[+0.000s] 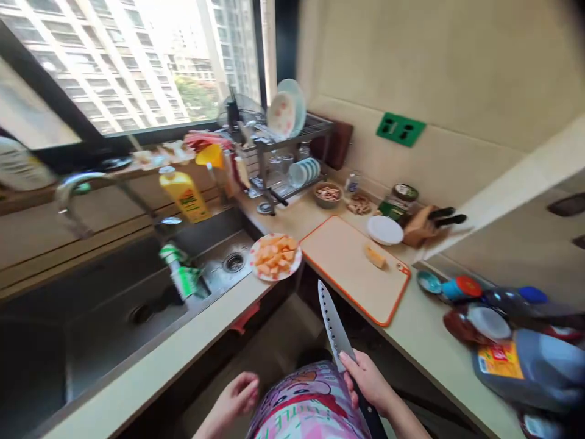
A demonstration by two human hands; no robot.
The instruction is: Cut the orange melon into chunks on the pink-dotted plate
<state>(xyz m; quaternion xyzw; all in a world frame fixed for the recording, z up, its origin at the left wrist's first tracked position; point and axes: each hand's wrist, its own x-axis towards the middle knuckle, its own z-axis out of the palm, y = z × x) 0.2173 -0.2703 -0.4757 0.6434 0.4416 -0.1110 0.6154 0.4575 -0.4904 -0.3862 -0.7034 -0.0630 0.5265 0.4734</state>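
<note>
My right hand [368, 378] is wrapped round the black handle of a kitchen knife [333, 320]. Its long blade has a row of holes and points up and away from me, in front of the counter edge. Low in the view, my left hand [240, 395] hangs with curled fingers over the gap before the counter, with nothing visible in it. A plate [256, 268] of orange melon chunks [274, 255] rests on the counter corner by the sink. On the orange-rimmed cutting board [347, 262] lies one melon piece [375, 256], towards its right side.
The steel sink [103, 341] with its faucet [85, 178] is at left, a yellow bottle [185, 195] behind it. A dish rack [297, 137] fills the corner. Behind the board stand a bowl [327, 201], a white lid [385, 231] and a knife block [419, 225]. Bottles and a large jug [543, 366] crowd the right.
</note>
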